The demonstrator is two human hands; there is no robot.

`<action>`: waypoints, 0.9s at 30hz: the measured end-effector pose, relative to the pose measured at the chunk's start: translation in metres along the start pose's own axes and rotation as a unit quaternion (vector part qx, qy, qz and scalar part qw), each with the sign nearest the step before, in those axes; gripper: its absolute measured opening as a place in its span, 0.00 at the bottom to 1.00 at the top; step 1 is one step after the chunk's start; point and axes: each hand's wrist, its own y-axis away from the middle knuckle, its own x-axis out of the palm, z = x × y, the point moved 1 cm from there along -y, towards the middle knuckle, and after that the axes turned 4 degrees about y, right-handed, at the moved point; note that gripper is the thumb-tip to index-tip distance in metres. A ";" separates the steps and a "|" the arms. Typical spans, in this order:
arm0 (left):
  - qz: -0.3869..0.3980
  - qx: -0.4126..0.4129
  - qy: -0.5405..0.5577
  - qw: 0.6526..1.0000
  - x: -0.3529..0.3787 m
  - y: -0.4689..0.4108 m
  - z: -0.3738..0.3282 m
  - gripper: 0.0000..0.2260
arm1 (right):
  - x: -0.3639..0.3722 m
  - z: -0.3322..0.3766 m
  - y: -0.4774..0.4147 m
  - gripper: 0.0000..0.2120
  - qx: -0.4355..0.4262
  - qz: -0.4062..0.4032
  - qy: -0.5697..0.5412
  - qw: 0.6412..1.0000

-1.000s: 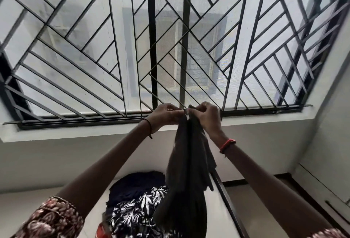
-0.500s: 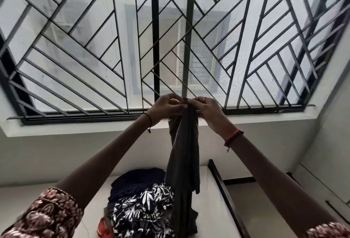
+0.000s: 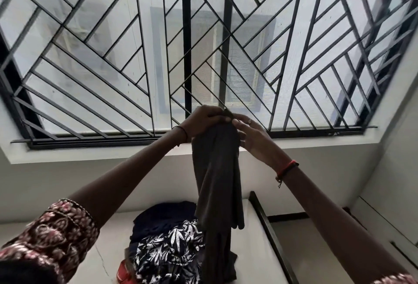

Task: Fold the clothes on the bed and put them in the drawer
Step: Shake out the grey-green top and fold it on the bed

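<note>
Window grille (image 3: 90, 69): black metal bars in a diagonal pattern, set over mesh-screened panes.
Window ledge (image 3: 90, 154): white, directly below the grille.
Wall (image 3: 67, 182): plain white.
Neighbouring building (image 3: 244, 69): blurred, beyond the panes.

no readable text, no labels, no brands, no numbers, no signs

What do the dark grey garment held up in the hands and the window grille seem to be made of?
The dark grey garment looks like a thin, soft fabric, perhaps a knit, with a matte finish: it hangs limp in long folds. The fibre cannot be told. The window grille is probably metal painted black, with a slight sheen: thin, straight, rigid bars joined at angles.
</note>
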 end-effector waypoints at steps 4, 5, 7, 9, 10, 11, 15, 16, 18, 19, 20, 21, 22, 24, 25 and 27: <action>0.065 0.012 -0.049 0.997 -0.012 -0.012 -0.007 0.08 | -0.013 -0.020 0.011 0.19 -0.004 0.023 0.000 1.000; 0.079 0.013 -0.057 0.995 -0.015 -0.015 -0.010 0.08 | -0.016 -0.025 0.014 0.22 -0.002 0.031 0.003 1.000; 0.090 0.019 -0.063 0.994 -0.019 -0.022 -0.014 0.09 | -0.023 -0.037 0.020 0.23 0.004 0.042 0.015 0.999; 0.082 0.022 -0.057 0.995 -0.026 -0.028 -0.021 0.09 | -0.028 -0.048 0.027 0.23 0.017 0.038 0.040 0.998; 0.073 0.019 -0.046 0.996 -0.030 -0.030 -0.024 0.09 | -0.029 -0.053 0.031 0.21 0.016 0.032 0.069 0.997; 0.064 0.015 -0.031 0.997 -0.033 -0.032 -0.027 0.09 | -0.031 -0.057 0.034 0.19 0.012 0.024 0.103 0.994; -0.012 -0.003 0.019 1.000 -0.048 -0.038 -0.033 0.09 | -0.040 -0.063 0.038 0.09 -0.001 -0.053 0.227 0.973; -0.029 -0.013 0.026 0.999 -0.052 -0.038 -0.033 0.09 | -0.043 -0.063 0.038 0.08 -0.017 -0.085 0.253 0.963; -0.045 -0.026 0.026 0.998 -0.059 -0.040 -0.030 0.10 | -0.049 -0.064 0.037 0.12 -0.071 -0.150 0.312 0.935; -0.050 -0.029 0.027 0.998 -0.061 -0.040 -0.028 0.10 | -0.051 -0.066 0.036 0.17 -0.109 -0.177 0.345 0.915; -0.057 -0.031 0.030 0.997 -0.063 -0.040 -0.027 0.09 | -0.051 -0.066 0.037 0.23 -0.156 -0.197 0.387 0.887; -0.067 -0.032 0.034 0.997 -0.064 -0.041 -0.026 0.09 | -0.050 -0.069 0.038 0.28 -0.203 -0.198 0.426 0.859; -0.079 -0.032 0.039 0.996 -0.065 -0.041 -0.026 0.08 | -0.048 -0.070 0.043 0.34 -0.230 -0.190 0.467 0.833; -0.105 -0.029 0.047 0.993 -0.067 -0.041 -0.026 0.08 | -0.048 -0.079 0.050 0.43 -0.230 -0.155 0.573 0.771; -0.117 -0.027 0.046 0.992 -0.068 -0.042 -0.027 0.07 | -0.048 -0.086 0.053 0.42 -0.227 -0.125 0.615 0.745; -0.134 -0.022 0.040 0.990 -0.071 -0.044 -0.028 0.07 | -0.046 -0.094 0.058 0.23 -0.179 -0.089 0.642 0.740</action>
